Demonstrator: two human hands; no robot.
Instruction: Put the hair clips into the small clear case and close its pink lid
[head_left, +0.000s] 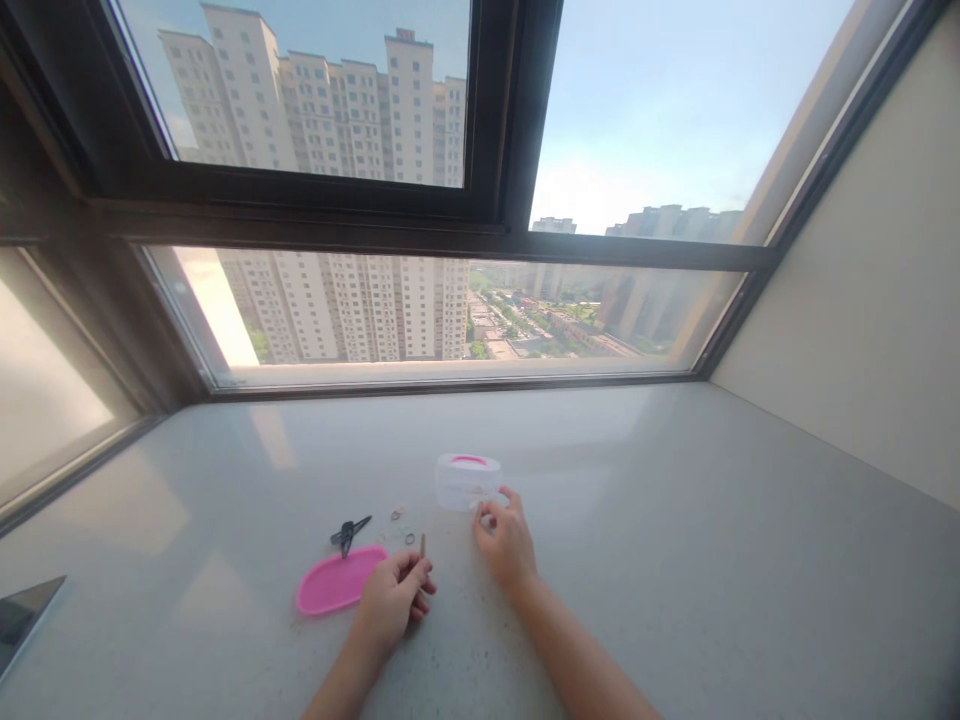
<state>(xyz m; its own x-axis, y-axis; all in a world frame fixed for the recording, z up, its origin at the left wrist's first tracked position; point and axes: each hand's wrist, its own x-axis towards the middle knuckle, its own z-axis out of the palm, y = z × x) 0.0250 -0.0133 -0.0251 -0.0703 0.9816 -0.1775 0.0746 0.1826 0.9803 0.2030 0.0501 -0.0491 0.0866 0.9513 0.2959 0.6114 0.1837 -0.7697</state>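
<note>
Translucent box (pixel 456 488), long axis left-right, lies just ahead of and left of the right hand (pixel 508 540), the nearer one; that thumb and finger nearly meet by its near right corner, grip contents unclear. Left hand (pixel 391 598) pinches a thin tan piece (pixel 423 546), roughly upright, beside pink tray (pixel 334 583). No readable labels.
</note>
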